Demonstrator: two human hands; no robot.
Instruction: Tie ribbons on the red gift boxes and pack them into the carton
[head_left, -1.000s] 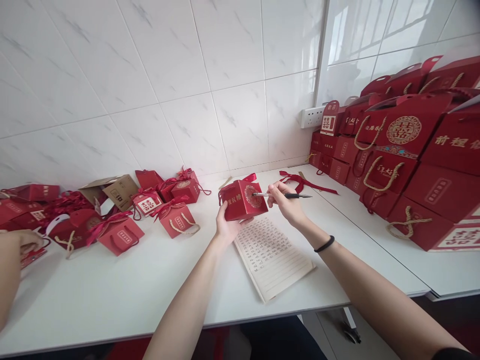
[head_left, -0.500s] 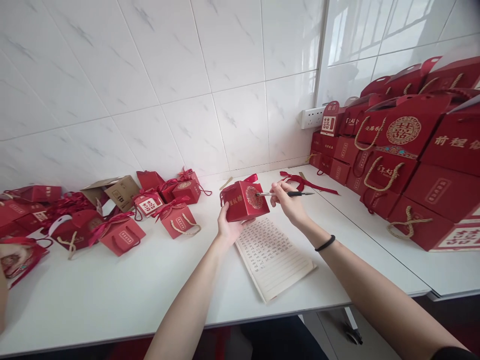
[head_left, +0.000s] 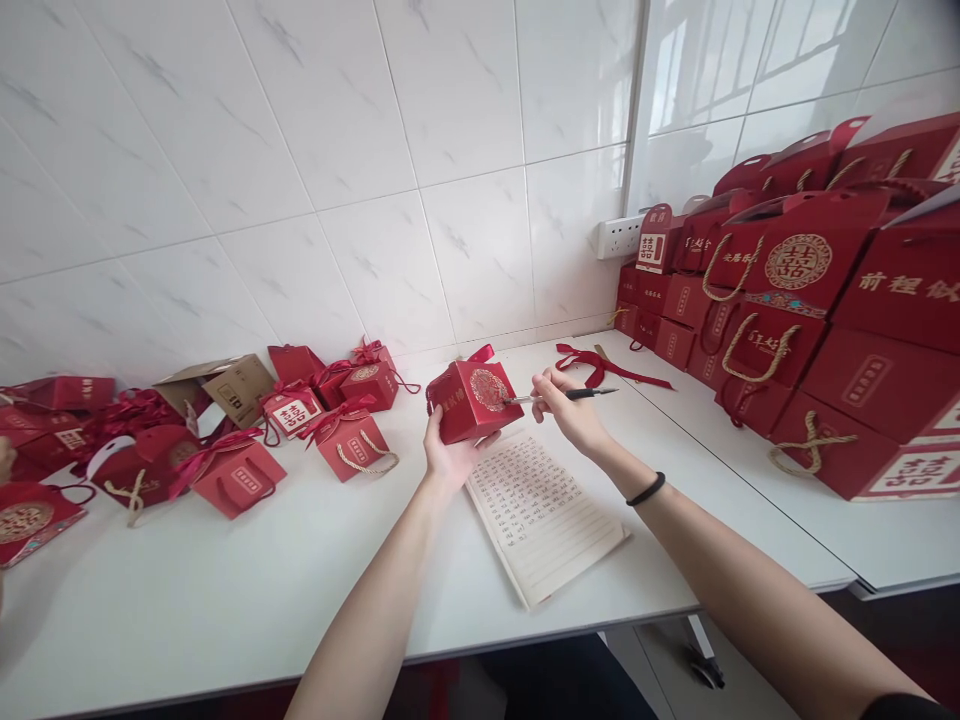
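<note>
My left hand [head_left: 452, 450] grips a small red gift box [head_left: 457, 405] from below and its left side, tilted so a face with a round gold emblem turns to the right. A red ribbon shows at its top. Between the fingers of my right hand [head_left: 566, 405] is a pen [head_left: 581, 394]. Its dark tip points right, away from the box, while its clear rear end meets or nearly meets the emblem. Beneath the box lies a lined notebook [head_left: 551, 560] with handwriting on its upper lines.
Several red gift boxes [head_left: 352, 440] and an open cardboard box [head_left: 240, 390] are at left, where part of another person's hand [head_left: 6, 458] shows. Stacked red boxes [head_left: 862, 370] rise at right. Loose red ribbon [head_left: 600, 370] lies behind my right hand on the white table [head_left: 337, 570].
The held box has shifted slightly left and tilted more. The pen's rear end has moved lower on the emblem face. At far left, a red box has turned to show its round emblem.
</note>
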